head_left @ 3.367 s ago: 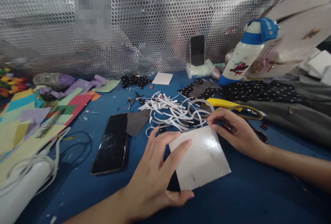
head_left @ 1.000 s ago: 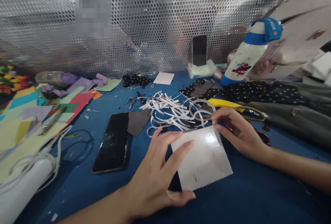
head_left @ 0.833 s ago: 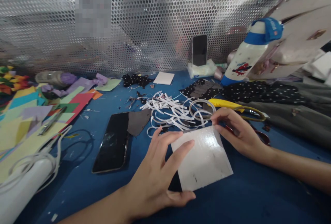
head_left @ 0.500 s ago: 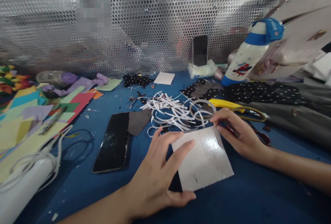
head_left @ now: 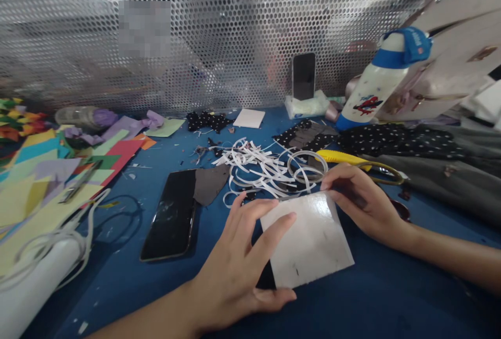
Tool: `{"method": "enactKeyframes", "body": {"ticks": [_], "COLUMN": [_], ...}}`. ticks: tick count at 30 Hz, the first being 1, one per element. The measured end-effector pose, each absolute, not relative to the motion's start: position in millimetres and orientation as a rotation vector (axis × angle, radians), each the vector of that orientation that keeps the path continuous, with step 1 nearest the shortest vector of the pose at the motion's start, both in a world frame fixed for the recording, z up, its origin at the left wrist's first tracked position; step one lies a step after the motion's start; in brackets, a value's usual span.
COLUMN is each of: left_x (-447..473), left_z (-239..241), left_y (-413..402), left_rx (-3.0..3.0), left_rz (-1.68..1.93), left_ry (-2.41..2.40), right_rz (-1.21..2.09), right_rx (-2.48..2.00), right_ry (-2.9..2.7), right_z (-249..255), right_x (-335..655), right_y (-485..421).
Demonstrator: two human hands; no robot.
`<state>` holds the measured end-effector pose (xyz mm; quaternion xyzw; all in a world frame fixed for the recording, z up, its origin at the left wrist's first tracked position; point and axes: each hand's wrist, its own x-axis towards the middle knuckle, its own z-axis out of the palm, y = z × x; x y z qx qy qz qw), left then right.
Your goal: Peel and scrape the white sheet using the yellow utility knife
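Glossy white square sheet [head_left: 309,240] lying flat on the blue table [head_left: 156,287], near centre. Left hand [head_left: 238,271], fingers spread, presses its near-left corner; thumb rests at the near edge. Right hand [head_left: 362,203], fingers curled, pinches its far-right corner. Black phone [head_left: 170,213] lies left; white paper strips [head_left: 266,169] lie beyond.
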<state>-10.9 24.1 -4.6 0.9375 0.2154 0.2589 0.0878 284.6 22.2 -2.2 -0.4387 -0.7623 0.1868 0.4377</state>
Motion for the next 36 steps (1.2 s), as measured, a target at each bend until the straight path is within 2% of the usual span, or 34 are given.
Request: {"method": "enactKeyframes", "body": {"ticks": [25,36], "left_x": [-10.9,-9.9], "left_z": [-2.8,-2.9], "left_y": [21.8,23.8], "left_rx": [2.792,2.767], "left_rz": [0.730,0.608], "left_ry": [0.675,0.709], "right_rz": [0.484,0.402], "right_rx": [-1.118,-1.247], "right_ry": [-1.818,-2.030], "right_z": [-2.3,-3.7], "right_x": [285.8,284.6], "right_y": [23.9,30.5]}}
